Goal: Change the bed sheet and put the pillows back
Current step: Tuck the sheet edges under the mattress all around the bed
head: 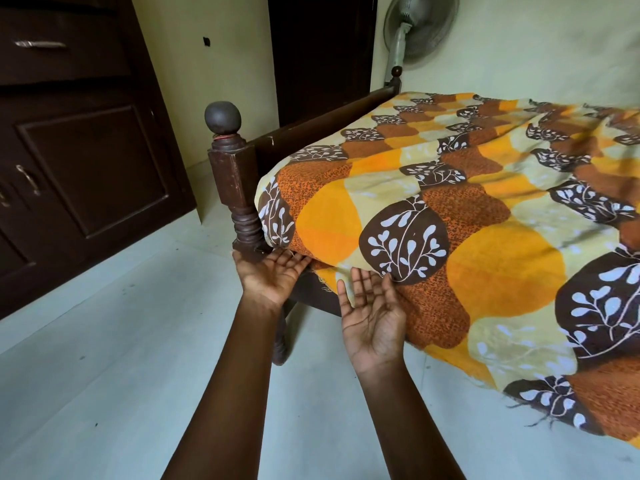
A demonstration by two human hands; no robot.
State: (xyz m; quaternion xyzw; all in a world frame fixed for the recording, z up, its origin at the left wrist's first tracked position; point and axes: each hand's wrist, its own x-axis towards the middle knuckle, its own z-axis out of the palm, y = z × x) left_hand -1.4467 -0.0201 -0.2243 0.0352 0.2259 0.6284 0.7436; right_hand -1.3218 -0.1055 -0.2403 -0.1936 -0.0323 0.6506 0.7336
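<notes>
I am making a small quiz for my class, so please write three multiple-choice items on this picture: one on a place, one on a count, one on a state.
1. Where is the fan? A under the bed; B beyond the far bedpost; C on the cupboard.
2. How many pillows show? A none; B two; C four.
3. How are the left hand and right hand? A both open; B both fists; C holding a pillow.
Key: 1 B, its stand rises behind that post; 2 A, only the bed sheet shows; 3 A, straight fingers, palms up.
</notes>
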